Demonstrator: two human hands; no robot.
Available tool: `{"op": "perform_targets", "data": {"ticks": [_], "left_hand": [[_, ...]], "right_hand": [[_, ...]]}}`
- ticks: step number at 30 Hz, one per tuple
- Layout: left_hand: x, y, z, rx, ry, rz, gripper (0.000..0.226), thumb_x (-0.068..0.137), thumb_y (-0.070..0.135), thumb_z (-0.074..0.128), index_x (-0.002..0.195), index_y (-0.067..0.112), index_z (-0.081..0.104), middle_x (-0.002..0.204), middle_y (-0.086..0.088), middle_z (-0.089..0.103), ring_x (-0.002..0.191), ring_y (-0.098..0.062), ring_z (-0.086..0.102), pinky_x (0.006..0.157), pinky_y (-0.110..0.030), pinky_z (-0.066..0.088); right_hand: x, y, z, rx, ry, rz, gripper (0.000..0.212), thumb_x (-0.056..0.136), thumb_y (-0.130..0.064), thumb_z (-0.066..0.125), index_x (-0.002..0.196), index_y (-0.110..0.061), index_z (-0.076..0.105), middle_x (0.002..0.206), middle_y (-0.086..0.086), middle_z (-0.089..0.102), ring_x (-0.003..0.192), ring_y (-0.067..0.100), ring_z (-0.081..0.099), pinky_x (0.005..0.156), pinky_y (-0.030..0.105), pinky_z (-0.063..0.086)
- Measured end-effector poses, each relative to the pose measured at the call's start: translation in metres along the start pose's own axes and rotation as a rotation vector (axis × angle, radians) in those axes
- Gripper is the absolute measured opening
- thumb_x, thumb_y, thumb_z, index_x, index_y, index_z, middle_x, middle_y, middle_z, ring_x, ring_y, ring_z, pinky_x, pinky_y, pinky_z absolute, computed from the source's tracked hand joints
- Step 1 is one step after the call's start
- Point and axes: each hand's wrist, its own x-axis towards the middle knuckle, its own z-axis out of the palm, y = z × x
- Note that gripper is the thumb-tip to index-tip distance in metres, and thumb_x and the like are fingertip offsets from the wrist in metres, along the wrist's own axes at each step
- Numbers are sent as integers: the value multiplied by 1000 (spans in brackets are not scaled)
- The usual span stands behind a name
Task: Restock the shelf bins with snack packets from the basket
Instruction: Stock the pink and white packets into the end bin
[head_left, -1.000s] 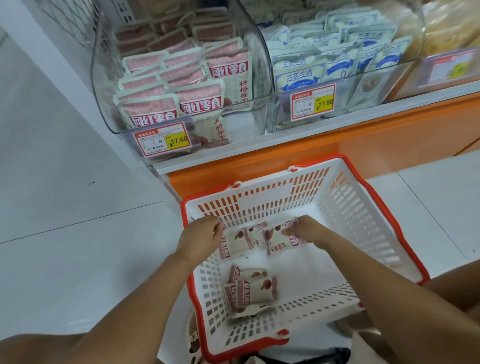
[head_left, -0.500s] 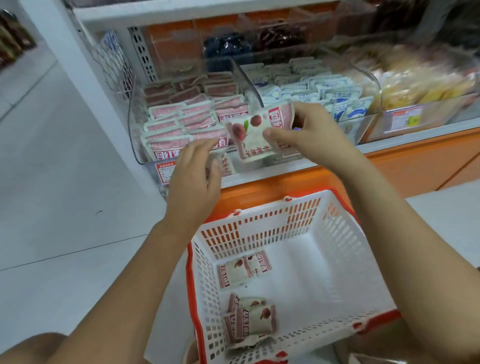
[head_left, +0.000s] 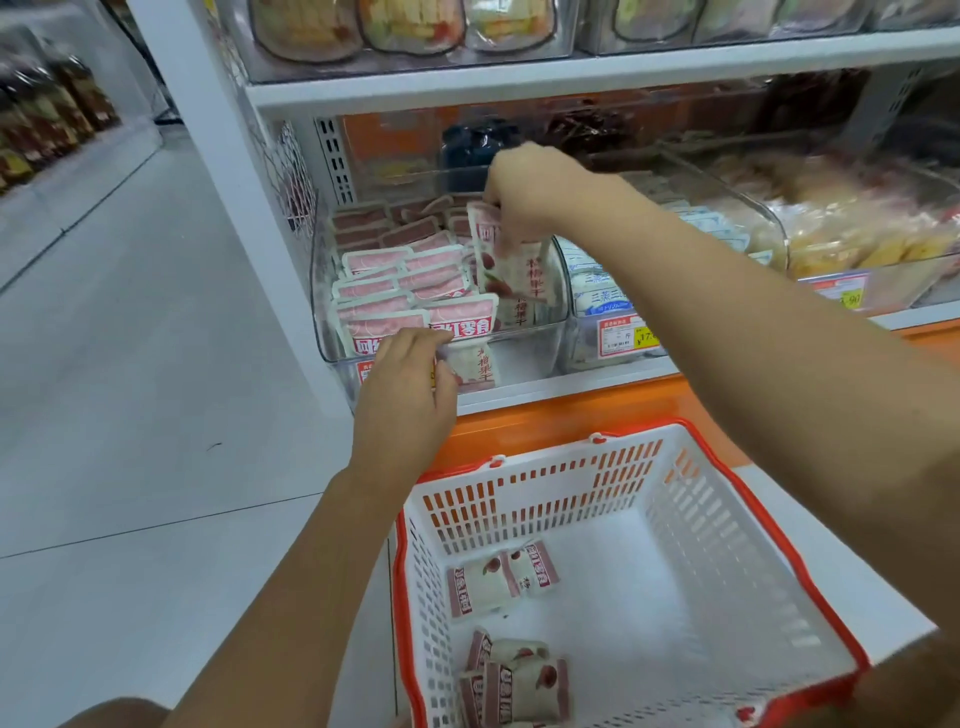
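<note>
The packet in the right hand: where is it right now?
Head view, upper centre: the packet hangs from the right hand at the right side of the clear bin of pink packets, just left of the blue-and-white packets.

Two hands were in view, the left hand (head_left: 405, 395) and the right hand (head_left: 530, 192). One held packet (head_left: 506, 260) hung from the right hand; whether a second lay behind it could not be told. One basket (head_left: 571, 493) contained a pair of packets (head_left: 483, 584) and a heap of packets (head_left: 524, 686), the heap numbering at least three. Two shelf boards were visible, upper (head_left: 571, 78) and lower (head_left: 571, 387). Three clear bins stood on the lower board: pink-packet bin (head_left: 535, 353), blue-packet bin (head_left: 576, 358), third bin (head_left: 779, 244). Their contents overlapped too much to count. Three price tags showed: first (head_left: 365, 371), second (head_left: 621, 335), third (head_left: 841, 293).
</note>
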Motion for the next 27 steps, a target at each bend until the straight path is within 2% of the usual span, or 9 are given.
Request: {"op": "perform_targets", "data": {"ticks": [4,7,9,12,15,18,23,25,27], "left_hand": [[0,-3,-1,-16,1,21,33,97,20,45,128,17,55,130,0,54,121,-13,45,97,-23,34],[-2,-4,0,-20,12,47,33,97,19,46,129,16,54,131,0,54,122,-13,44,95,-19,28],[-3,-5,1,-23,23,63,33,97,18,47,130,16,54,131,0,54,122,-13,44,95,-18,27],[-3,-7,3,-48,50,86,32,97,17,47,128,15,56,128,0,56,119,-8,44,95,-15,26],[-7,-10,5,-115,107,141,28,96,15,49,121,11,61,120,-2,61,109,1,41,89,-1,25],[-19,-14,13,-154,124,250,23,94,16,49,106,8,66,105,-4,66,100,-3,50,84,-4,33],[-47,-40,41,-105,-180,166,23,98,24,48,82,12,59,79,2,61,70,-10,56,62,-16,41],[-62,-63,57,-20,-332,61,27,99,27,45,79,13,58,75,4,58,66,-11,55,59,-19,42],[-79,-85,68,59,-481,-2,28,99,27,44,84,12,62,79,2,59,71,-13,57,64,-23,45]], "right_hand": [[15,-11,25,-62,-138,-59,8,84,-4,65,81,-6,58,77,9,52,76,28,51,63,29,39],[16,-8,51,-96,-141,-91,8,85,2,56,80,-3,60,82,10,59,86,32,58,63,31,43],[14,-2,72,-145,-65,-105,19,84,0,54,96,-4,69,101,14,66,99,33,59,78,36,47],[8,4,85,-179,5,-127,24,85,-3,53,101,-8,69,110,14,62,101,33,57,84,37,44],[-6,5,82,-34,90,-108,27,88,-3,54,113,-8,61,118,14,53,101,36,57,83,39,43],[-40,8,83,209,327,-90,19,90,-21,61,102,-7,58,102,10,56,89,30,57,71,40,45],[-125,4,123,481,412,-27,25,91,-33,62,78,-12,57,61,-5,50,54,15,47,50,25,34],[-146,2,157,496,274,24,27,91,-35,61,73,-17,54,60,-3,55,53,13,47,48,22,30],[-159,4,198,508,32,125,25,92,-34,60,75,-18,52,69,-1,62,57,13,50,50,20,33]]}}
